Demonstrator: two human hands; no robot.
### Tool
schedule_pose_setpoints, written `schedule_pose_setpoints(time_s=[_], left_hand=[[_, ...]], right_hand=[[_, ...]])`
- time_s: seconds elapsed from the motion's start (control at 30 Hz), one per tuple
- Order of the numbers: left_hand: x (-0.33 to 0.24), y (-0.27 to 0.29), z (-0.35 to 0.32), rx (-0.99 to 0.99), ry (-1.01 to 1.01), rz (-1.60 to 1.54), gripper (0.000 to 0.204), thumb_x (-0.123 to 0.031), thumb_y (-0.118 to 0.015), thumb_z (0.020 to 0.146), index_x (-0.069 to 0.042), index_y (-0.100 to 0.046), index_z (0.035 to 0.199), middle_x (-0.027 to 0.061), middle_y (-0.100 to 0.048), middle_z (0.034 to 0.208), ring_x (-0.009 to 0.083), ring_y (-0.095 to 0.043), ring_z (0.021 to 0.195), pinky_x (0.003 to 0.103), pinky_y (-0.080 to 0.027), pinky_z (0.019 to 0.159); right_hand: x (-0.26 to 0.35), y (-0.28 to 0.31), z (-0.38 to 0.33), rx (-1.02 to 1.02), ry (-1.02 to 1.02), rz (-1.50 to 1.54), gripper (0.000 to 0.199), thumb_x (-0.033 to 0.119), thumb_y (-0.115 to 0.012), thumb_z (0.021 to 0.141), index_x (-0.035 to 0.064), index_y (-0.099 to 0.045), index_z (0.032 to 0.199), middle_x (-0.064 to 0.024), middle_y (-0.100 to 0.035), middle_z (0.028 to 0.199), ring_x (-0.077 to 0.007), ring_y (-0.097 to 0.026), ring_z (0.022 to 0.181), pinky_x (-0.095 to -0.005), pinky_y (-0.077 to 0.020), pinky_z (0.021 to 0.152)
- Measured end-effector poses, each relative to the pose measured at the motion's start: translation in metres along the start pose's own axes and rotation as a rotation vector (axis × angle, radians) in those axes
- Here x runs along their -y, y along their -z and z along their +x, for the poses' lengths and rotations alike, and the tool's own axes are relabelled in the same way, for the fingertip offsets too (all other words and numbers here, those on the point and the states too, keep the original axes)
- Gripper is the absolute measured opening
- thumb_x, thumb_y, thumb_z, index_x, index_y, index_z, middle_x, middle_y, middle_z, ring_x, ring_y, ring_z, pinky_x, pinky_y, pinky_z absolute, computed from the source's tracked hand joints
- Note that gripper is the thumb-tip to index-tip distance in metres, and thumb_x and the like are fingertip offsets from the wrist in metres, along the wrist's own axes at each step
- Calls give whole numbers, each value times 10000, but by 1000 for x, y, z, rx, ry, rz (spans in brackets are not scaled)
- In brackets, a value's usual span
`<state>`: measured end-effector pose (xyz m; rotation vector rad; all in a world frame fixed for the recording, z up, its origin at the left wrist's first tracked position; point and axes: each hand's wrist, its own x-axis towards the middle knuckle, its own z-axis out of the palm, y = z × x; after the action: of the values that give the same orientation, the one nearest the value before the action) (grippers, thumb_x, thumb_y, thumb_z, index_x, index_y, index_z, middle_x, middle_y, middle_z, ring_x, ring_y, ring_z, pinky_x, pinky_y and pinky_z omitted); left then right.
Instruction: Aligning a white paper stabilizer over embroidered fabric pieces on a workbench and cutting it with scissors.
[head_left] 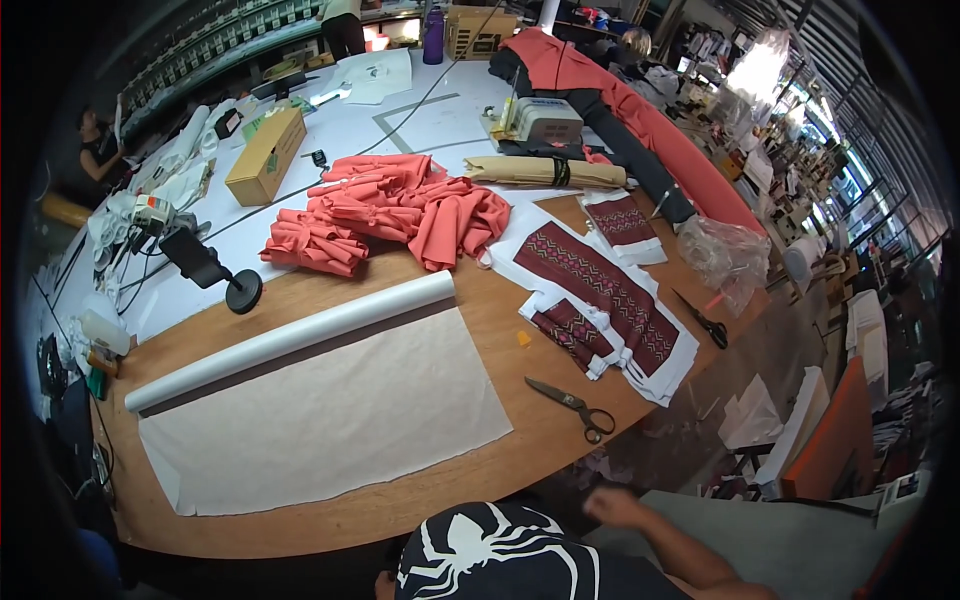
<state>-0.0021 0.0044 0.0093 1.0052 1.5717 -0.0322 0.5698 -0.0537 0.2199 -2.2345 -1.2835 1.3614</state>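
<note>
My right hand (615, 507) is raised off the table's front edge, below the near scissors (575, 407). Its fingers look curled, and nothing shows in them. Of my left hand (385, 585), only a small part appears at the lower edge beside my dark shirt; its fingers are hidden. On the wooden table (330, 527) lies a roll of pale sheet material (300, 340), with a length of it unrolled toward me. The dark-handled scissors rest to the right of that sheet. Beyond them are white-edged maroon patterned fabric pieces (600, 290), with a second pair of scissors (703, 322) beside them.
Bundles of coral fabric (390, 215) lie mid-table. Behind them are a tan wrapped bundle (545, 172), a cardboard box (266, 157) and a grey machine (545, 120). A phone stand (243, 291) stands left. Long coral fabric (650, 120) and clear plastic (725, 262) line the right edge.
</note>
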Motion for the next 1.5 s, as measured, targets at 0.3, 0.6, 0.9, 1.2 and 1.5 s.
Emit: schedule_pose_setpoints(time_s=[0.3,0.6,0.9,1.2,1.5], left_hand=[[-190,17,-59,-133,-162,396,443,-371,-725,863,53,-607,911,230,-651,805,241,-586,703,380,-490,669],[-282,-21,-107,-257,-361,-8,244,-193,-694,906,35,-670,990,136,-702,829,143,-628,728,296,-508,685],[-335,-47,-110,-333,-439,-45,238,-155,-697,902,42,-673,1033,122,-716,887,159,-673,805,292,-530,739],[-432,-77,-52,-68,-668,-271,244,-121,-607,974,18,-587,1174,93,-668,1075,160,-639,990,288,-500,896],[-580,-197,36,291,-753,-172,346,-175,-632,957,2,-548,1243,147,-604,1207,225,-622,1039,345,-502,898]], right_hand=[[79,150,157,-925,309,-227,590,304,-787,786,-10,-538,1219,-201,-575,1168,-398,-530,1118,-472,-425,972],[84,185,219,-718,253,-333,615,381,-819,729,9,-617,1174,-172,-620,1120,-366,-552,1106,-461,-441,948],[64,198,232,-689,392,-255,235,163,-726,824,-12,-607,925,-201,-631,925,-388,-599,909,-444,-479,808],[34,236,254,-380,298,247,259,127,-654,908,-31,-583,1100,-123,-649,942,-172,-611,875,-304,-489,781],[23,248,253,-164,214,592,364,140,-616,958,-56,-534,1254,-90,-637,1089,-136,-595,975,-276,-484,857]])
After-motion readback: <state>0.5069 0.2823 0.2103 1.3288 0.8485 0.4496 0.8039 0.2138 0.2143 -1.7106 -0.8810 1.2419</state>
